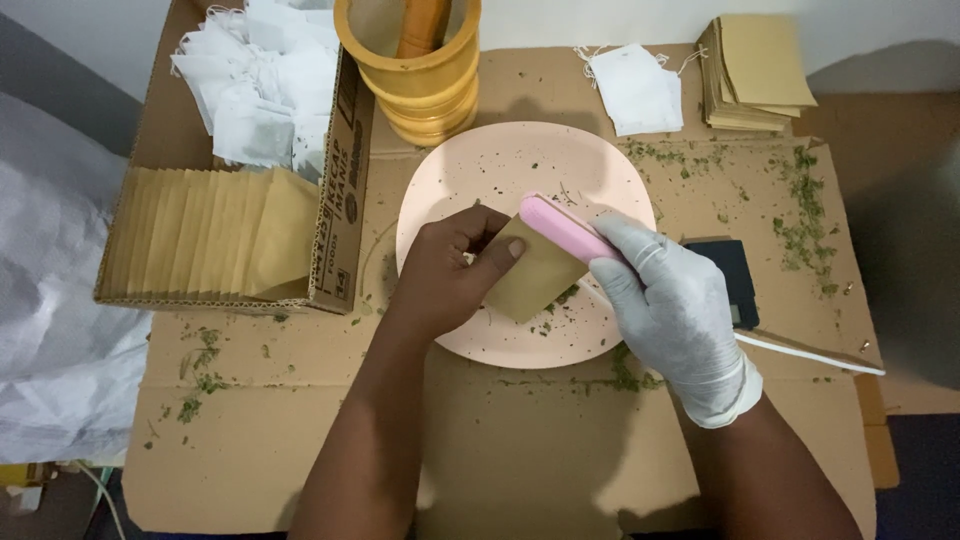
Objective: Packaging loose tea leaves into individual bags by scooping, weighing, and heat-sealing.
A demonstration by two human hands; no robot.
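Envelope's lower edge partly hidden behind left hand [445,275]. Pinching small tan paper envelope [535,275] over pink plate [480,170]; gloved right hand [670,305] closed around pink handheld sealer [568,230], pressed on envelope's top.

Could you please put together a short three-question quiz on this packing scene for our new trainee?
1. True or false: the right hand wears a white glove.
2. What does the left hand hold over the pink plate? A) a brown paper envelope B) a spoon C) a white sachet
3. Where do the loose white sachets lie in bulk?

Key:
1. True; it grips a pink tool.
2. A, the brown envelope.
3. In the cardboard box at the left, behind a row of brown envelopes.
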